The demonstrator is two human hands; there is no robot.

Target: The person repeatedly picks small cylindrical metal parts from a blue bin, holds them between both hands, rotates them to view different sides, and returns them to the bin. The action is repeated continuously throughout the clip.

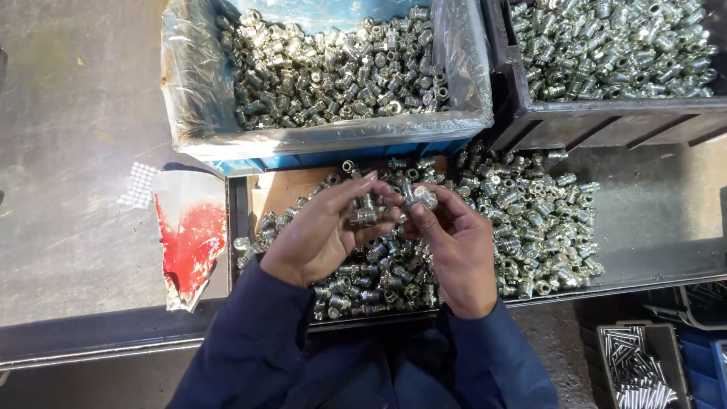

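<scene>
Left hand fingers closed on a silvery threaded metal fitting, held above the loose pile of fittings on the bench. Right hand pinches a small round fitting at its fingertips. Plastic-lined blue bin and dark crate crowd the far edge; bare bench lies open to the left.

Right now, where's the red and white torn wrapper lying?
In the head view, the red and white wrapper lies on the grey worktop, just left of the shallow tray of metal fittings and below the plastic-lined blue bin.
</scene>
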